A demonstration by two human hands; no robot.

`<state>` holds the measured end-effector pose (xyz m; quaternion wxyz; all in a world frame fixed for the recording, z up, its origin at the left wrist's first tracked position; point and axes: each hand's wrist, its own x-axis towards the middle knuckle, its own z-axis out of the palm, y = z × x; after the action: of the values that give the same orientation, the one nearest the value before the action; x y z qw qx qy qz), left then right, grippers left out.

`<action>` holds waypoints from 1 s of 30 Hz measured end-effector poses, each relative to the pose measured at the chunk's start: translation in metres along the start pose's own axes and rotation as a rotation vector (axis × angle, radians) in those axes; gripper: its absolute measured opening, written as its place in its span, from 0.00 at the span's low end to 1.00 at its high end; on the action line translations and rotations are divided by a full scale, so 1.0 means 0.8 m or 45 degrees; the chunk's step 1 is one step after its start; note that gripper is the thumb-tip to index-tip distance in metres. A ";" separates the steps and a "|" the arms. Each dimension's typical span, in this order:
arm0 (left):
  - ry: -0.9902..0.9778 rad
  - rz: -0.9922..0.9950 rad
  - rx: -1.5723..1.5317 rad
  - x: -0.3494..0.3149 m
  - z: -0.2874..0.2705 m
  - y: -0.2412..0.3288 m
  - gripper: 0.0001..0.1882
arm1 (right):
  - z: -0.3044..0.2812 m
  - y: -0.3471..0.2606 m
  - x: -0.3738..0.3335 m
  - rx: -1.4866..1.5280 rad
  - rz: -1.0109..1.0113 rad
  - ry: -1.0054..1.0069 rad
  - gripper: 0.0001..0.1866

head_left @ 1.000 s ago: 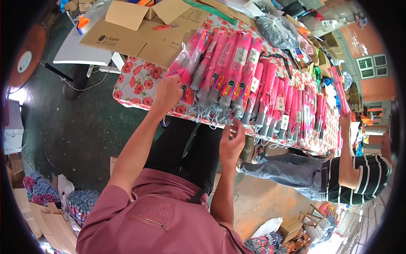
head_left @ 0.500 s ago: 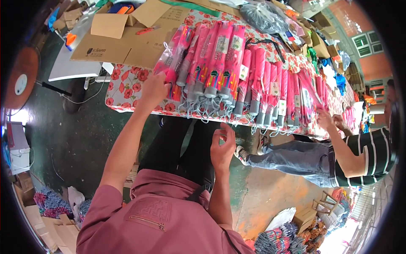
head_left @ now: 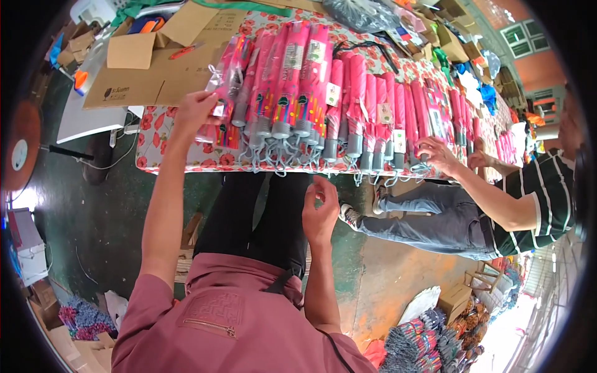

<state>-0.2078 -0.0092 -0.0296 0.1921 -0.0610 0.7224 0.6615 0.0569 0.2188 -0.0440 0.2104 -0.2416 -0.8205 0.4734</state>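
Note:
Folded pink umbrellas [head_left: 290, 74] with grey handles and looped grey cords lie side by side along the front of the table. Several at the left are in clear printed sleeves. My left hand [head_left: 196, 117] is closed on the edge of the leftmost sleeved umbrella [head_left: 232, 73], its fingertips partly hidden by the shiny plastic. Below the table edge, in front of my dark trousers, hangs my right hand [head_left: 321, 211]. Its fingers are loosely bent, a gap shows between thumb and fingers, and nothing is seen in it.
A flowered cloth [head_left: 163, 144] covers the table. Flattened cardboard [head_left: 134, 87] with an orange cutter [head_left: 181, 51] lies at the back left. On the right, a co-worker in a striped shirt [head_left: 538, 193] reaches over the umbrellas. Bundled umbrellas [head_left: 413, 348] lie on the floor, lower right.
The table and umbrellas have shifted left and slightly up in view. My left hand stays at the leftmost sleeve. The co-worker's near hand has moved left along the row, onto the umbrella handles.

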 end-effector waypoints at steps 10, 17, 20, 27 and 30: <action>-0.300 0.101 -0.528 -0.047 -0.035 0.028 0.14 | -0.033 0.032 0.104 -0.465 -0.291 0.289 0.18; -0.106 0.202 -0.143 -0.181 -0.049 0.046 0.14 | -0.030 0.071 0.180 -0.730 -0.242 0.326 0.21; -0.131 0.145 0.354 -0.192 -0.059 -0.035 0.13 | -0.017 0.071 0.201 -0.931 -0.137 0.213 0.20; -0.401 -0.187 -0.093 -0.235 -0.021 -0.082 0.11 | -0.048 0.037 0.192 -0.104 0.535 -0.177 0.19; -0.661 -0.159 -0.240 -0.246 -0.006 -0.072 0.11 | -0.053 0.023 0.142 0.430 0.657 -0.203 0.20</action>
<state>-0.0079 -0.0535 -0.0125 0.4046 0.0485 0.5790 0.7062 -0.0054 0.3235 -0.0270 0.0557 -0.3656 -0.6558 0.6582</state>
